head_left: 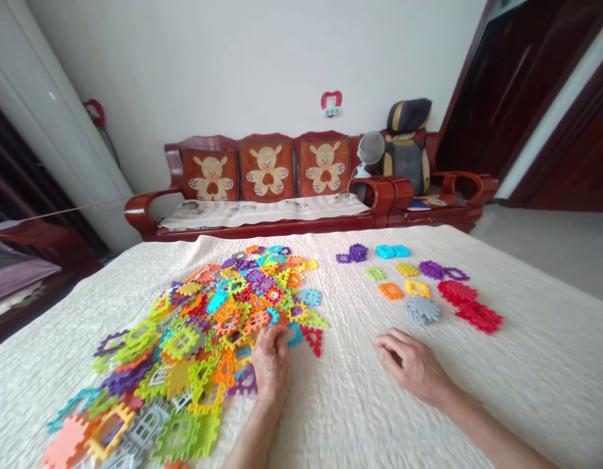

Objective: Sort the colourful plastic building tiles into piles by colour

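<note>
My left hand [272,361] rests at the right edge of a large heap of colourful plastic interlocking building pieces [227,316]. Its fingers are curled down among them, and what they pinch, if anything, is hidden. Close beside its fingertips lie a blue frame piece [294,334] and a red triangular piece [311,340]. Over the bare cloth to the right, my right hand [413,365] is loosely closed, with nothing visible in it. Beyond it are small colour groups: grey pieces [422,311], red pieces [470,306], purple pieces [432,270] and an orange piece [392,291].
A cream quilted cloth [350,404] covers the table. Farther back on it lie blue pieces [392,251] and a dark purple stack [358,253]. Behind the table stand a wooden sofa [149,207] with bear cushions, a small fan [371,148] and a chair [406,163].
</note>
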Tool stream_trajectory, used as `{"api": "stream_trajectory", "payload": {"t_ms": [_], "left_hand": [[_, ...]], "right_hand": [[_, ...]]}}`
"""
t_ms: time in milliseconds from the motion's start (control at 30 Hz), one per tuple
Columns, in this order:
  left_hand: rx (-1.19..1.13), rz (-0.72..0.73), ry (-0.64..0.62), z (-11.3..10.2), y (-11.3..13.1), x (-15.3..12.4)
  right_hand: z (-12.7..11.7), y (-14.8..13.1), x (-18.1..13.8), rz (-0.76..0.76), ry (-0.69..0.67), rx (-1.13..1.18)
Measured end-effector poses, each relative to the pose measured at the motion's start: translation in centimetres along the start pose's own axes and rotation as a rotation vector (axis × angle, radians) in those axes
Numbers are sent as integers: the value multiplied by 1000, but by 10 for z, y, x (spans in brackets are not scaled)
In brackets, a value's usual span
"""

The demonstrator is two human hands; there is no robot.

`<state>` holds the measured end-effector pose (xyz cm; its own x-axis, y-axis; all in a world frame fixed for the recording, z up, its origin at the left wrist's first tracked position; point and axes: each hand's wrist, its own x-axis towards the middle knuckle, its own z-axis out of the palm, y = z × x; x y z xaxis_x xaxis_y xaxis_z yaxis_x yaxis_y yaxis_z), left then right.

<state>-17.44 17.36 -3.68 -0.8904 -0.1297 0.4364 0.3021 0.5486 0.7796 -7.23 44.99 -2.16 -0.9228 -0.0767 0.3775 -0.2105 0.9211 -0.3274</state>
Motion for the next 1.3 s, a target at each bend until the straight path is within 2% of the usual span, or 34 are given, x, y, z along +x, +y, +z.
{"api": "stream_trajectory", "payload": {"t_ms": [167,367,533,633,800,1067,1300], "left_hand": [[18,53,-28,2,-3,-2],[44,79,-13,1,-1,-3],[-1,134,32,3,-3,-3],[-18,159,56,5,-4,-3],[-25,167,38,7,-3,-3],[-17,196,14,3,3,-3],[49,191,-28,5,1,-5]], "right_hand": [[20,-10,23,13,17,-36],[51,-27,81,94,33,51],[75,-29,119,217,175,169],[79,-31,122,179,219,229],[73,-41,109,37,184,314],[73,-46,111,-68,91,180],[78,-41,113,-98,87,150]]}}
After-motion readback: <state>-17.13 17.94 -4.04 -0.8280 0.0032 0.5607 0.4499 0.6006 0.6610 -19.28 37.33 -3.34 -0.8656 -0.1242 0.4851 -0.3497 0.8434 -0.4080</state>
